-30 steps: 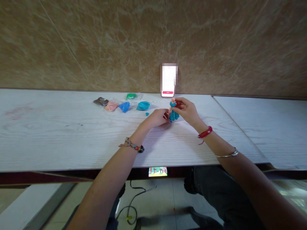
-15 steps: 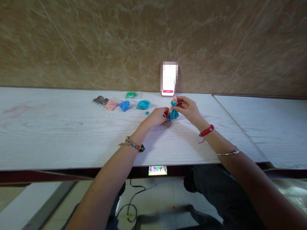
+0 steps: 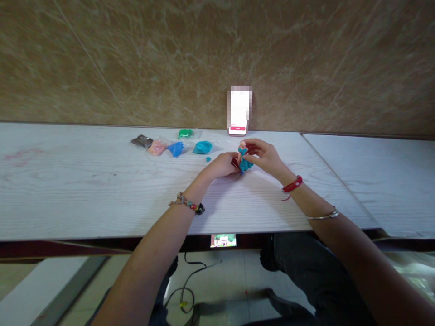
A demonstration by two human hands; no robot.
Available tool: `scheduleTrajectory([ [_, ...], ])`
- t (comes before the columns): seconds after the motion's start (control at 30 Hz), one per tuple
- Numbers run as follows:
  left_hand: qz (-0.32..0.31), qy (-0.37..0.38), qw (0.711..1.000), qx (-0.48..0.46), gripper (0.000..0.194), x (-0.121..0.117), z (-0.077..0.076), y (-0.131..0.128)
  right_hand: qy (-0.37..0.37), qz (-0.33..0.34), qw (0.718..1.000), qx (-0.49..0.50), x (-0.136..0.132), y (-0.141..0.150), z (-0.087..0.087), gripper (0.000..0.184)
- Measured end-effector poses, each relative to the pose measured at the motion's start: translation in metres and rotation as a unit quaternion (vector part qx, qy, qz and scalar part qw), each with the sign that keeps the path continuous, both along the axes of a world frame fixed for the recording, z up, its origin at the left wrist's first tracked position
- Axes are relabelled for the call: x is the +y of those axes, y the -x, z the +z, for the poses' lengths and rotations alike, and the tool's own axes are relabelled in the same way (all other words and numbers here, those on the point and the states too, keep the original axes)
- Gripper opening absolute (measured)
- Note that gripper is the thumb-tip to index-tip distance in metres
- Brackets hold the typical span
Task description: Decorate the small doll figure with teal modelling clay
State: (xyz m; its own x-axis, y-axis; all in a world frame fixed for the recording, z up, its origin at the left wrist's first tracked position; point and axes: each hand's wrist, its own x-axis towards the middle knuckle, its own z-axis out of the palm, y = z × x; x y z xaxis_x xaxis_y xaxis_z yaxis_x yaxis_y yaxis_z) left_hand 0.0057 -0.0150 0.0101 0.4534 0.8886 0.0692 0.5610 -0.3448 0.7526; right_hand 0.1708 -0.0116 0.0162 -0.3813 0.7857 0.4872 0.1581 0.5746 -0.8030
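Note:
Between my hands stands a small clay figure [image 3: 245,164] with a teal ruffled dress and a peach head and arm. My left hand [image 3: 224,165] is closed around its lower left side; the fingertips are partly hidden behind it. With thumb and fingers, my right hand [image 3: 263,154] pinches the figure's upper right side, near the shoulder. A small teal bit of clay [image 3: 208,159] lies left of the figure, in front of a bag of teal clay [image 3: 202,147].
Further left lie bags of blue clay [image 3: 176,149], peach clay [image 3: 157,147], dark grey clay [image 3: 142,141] and green clay [image 3: 185,133]. A phone [image 3: 238,111] leans on the marbled wall behind the white table [image 3: 102,194]. A lit screen [image 3: 223,240] shows below the table's front edge.
The figure's head and upper body have tilted slightly to the left and turned. My right hand has shifted a little with it; my left hand stays nearly in place.

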Motion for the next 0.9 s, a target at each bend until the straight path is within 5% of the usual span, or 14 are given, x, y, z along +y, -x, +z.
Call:
scheduleTrajectory([
  [0.3,-0.040,0.020,0.999,0.014,0.023,-0.0018,0.0020,0.0026,-0.007,0.001,1.000,-0.004,0.0016,-0.0011,-0.0013,0.036],
  [0.9,0.003,0.024,1.000,0.011,0.019,-0.0062,-0.0019,-0.0038,0.000,-0.009,1.000,-0.004,-0.0003,-0.0037,0.0023,0.038],
])
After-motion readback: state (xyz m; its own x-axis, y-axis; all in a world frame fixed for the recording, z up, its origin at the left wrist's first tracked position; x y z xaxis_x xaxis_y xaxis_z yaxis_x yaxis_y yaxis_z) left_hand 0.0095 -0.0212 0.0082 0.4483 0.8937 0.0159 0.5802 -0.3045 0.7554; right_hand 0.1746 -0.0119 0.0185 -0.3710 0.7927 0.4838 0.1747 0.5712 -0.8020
